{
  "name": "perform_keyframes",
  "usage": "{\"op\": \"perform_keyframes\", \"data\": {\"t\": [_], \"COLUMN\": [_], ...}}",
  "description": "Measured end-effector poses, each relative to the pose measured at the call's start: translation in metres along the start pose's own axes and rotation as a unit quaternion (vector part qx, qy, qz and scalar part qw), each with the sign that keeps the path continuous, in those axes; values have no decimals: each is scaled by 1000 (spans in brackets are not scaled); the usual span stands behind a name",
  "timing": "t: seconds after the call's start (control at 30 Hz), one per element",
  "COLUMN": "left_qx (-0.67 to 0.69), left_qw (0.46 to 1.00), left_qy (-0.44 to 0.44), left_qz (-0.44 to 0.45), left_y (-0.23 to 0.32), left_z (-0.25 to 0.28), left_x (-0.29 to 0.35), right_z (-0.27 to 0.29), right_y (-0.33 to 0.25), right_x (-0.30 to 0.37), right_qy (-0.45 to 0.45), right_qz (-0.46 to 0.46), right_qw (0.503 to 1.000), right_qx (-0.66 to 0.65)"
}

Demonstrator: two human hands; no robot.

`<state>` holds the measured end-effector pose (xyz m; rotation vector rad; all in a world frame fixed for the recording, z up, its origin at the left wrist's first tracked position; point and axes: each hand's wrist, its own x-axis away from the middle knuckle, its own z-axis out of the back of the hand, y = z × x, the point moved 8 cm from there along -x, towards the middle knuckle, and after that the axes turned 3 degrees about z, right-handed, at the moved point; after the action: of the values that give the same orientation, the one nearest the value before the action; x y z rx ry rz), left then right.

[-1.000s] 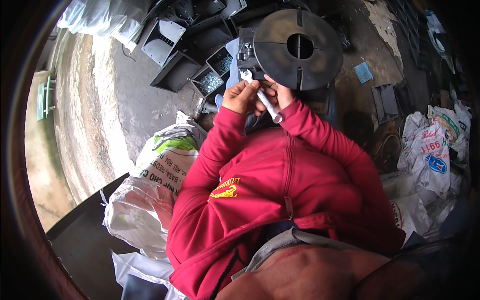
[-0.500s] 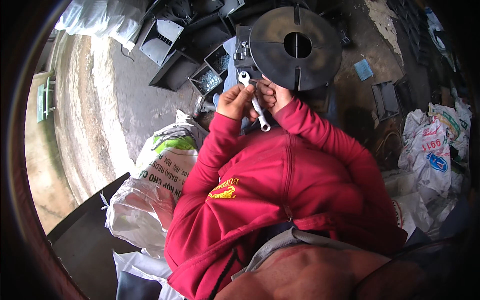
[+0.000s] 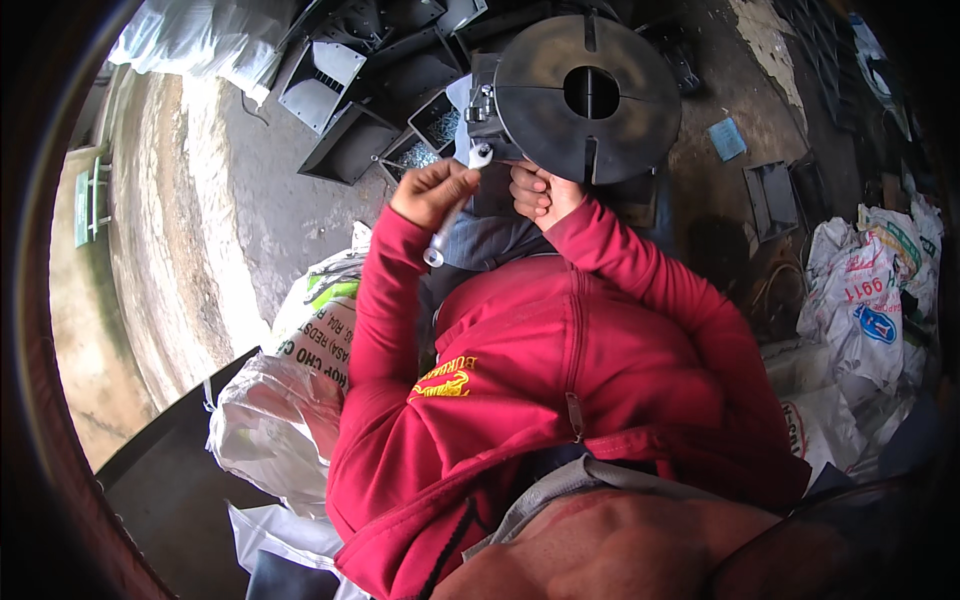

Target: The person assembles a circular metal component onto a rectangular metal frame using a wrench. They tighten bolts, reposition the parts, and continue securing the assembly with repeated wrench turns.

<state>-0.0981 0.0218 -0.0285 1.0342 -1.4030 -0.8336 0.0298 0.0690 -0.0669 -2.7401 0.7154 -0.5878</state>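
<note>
My left hand is closed around the middle of a silver combination wrench. The wrench slants, its upper jaw beside the metal bracket with bolts at the left edge of a round black slotted disc. I cannot tell whether the jaw touches a bolt. Just under the disc's near edge is my right hand, its fingers curled in. Whatever those fingers may hold is hidden by the hand and the disc.
Black bins stand at the upper left, and a small one holds loose silver fasteners. White sacks lie to my left and right. A blue sheet and a dark metal box are on the floor at right.
My left hand has moved left with the wrench, away from my right hand. The wrench's tilt has reversed, its lower end swinging left. My right fingers have curled in more.
</note>
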Motion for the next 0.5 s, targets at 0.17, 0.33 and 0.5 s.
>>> {"op": "perform_keyframes", "data": {"t": [0.17, 0.33, 0.5], "left_qx": [161, 193, 5], "left_qw": [985, 974, 999], "left_qy": [57, 118, 43], "left_qz": [31, 28, 17], "left_y": [-11, -8, 16], "left_z": [-35, -44, 2], "left_x": [4, -4, -1], "right_z": [1, -7, 0], "right_y": [-1, -1, -6], "right_x": [0, 9, 1], "right_qy": [43, 122, 38], "right_qz": [-14, -16, -1], "right_qw": [999, 992, 999], "right_qx": [-16, -15, -30]}}
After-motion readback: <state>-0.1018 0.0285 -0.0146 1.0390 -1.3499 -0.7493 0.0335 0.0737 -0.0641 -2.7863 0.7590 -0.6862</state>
